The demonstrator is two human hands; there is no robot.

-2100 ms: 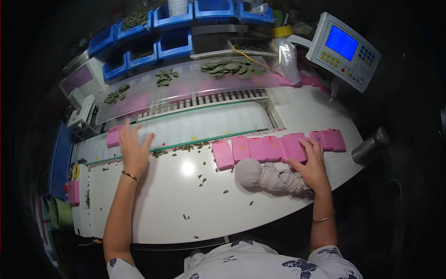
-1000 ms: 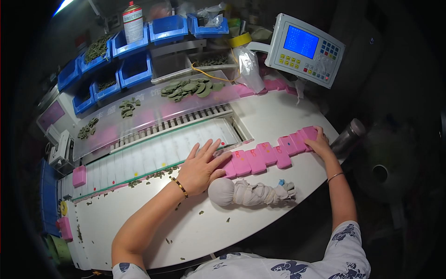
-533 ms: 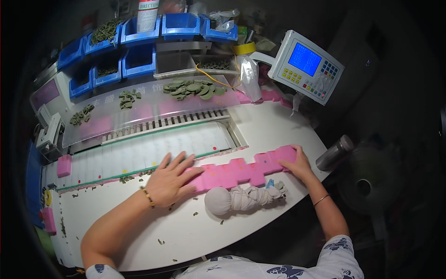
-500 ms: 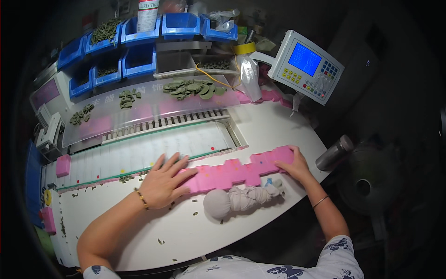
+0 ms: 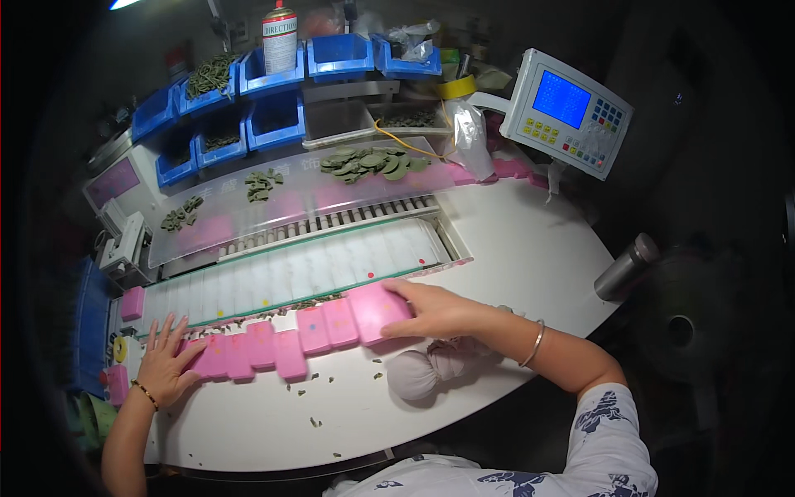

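A staggered row of pink rectangular blocks point(image 5: 261, 345), marked with small coloured dots, lies on the white table in front of me. At the row's left end is my left hand point(image 5: 166, 369), fingers spread flat and thumb against the end block. My right hand point(image 5: 426, 311) grips the pink block point(image 5: 377, 312) at the right end between thumb and fingers. That block looks larger and nearer than its neighbours, its broad face showing. Beneath my right forearm lies a grey-white cloth bundle point(image 5: 414, 374) with a round end, partly hidden.
Behind the row is a glass-edged white strip point(image 5: 290, 277), then a clear sheet with green pieces point(image 5: 373, 161). Blue bins point(image 5: 273, 120) stand at the back. A keypad display point(image 5: 567, 116) and a metal cylinder point(image 5: 625, 267) are on the right. Green scraps dot the table.
The pink row has slid left along the table with both hands. My right hand has crossed in front of the cloth bundle, and the right-end block now shows more of its face. The view has shifted slightly.
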